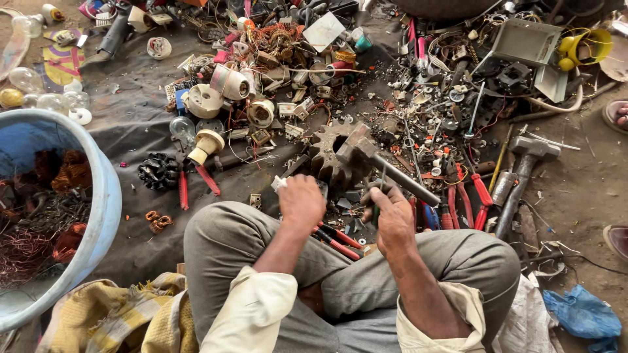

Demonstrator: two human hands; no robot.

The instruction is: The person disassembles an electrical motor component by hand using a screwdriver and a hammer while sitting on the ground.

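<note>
Far left of the hands stands a blue tub (104,196) holding tangled copper wire (26,252) and dark scrap. Beyond it, clear bulbs (39,91) lie on the grey sheet (131,124) that covers the ground. Between the tub and the left hand sit a black ribbed part (159,171), red-handled pliers (196,180) and a cream lamp holder (206,144).

The person sits cross-legged in grey trousers (229,242). The left hand (301,202) is closed into a fist around a small white piece (279,184) that pokes out at its left edge; what the piece is cannot be told. Just below this hand lie thin red-handled tools (337,240).

Just ahead of both hands, between them, rests a rusty gear (330,157). A hammer (376,163) has its head over the gear, and its shaft slants down to the right, passing just above the right hand. The right hand (392,212) is curled shut around a thin dark tool (380,189) that stands upright out of the fist; whether it touches the hammer's shaft cannot be told.

Right of the right hand lie more red pliers (474,196), then a large sledgehammer (520,180) on bare ground. Farther off, past the hands, spreads a heap of wires, plugs and broken parts (432,85), with a grey metal box (526,42) and a yellow part (585,46) at the far right. A blue bag (582,314) lies low on the right.
</note>
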